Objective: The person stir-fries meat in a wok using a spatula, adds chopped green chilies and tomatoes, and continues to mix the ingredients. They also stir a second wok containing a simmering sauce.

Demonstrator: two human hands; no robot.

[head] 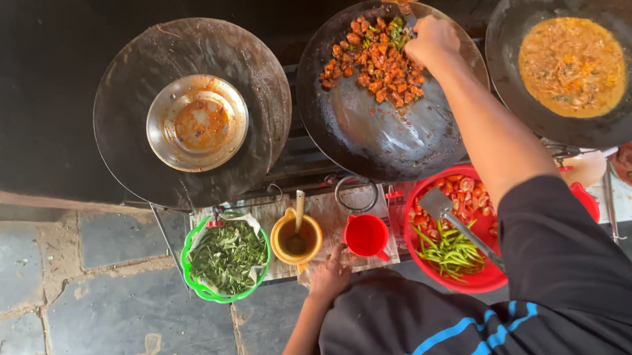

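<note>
Our right hand point(431, 39) grips a spatula point(399, 1) over the middle pan point(375, 143); our left hand point(330, 274) rests half-open, empty, at the bench's near edge

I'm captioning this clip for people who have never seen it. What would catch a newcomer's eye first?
Three round black iron pans in a row at the top: the middle pan holds orange-red fried pieces, where the right hand grips a utensil; the right pan holds yellow-orange gravy. Below, the left hand rests near a red plastic cup and a green basket of chopped leaves.
</note>
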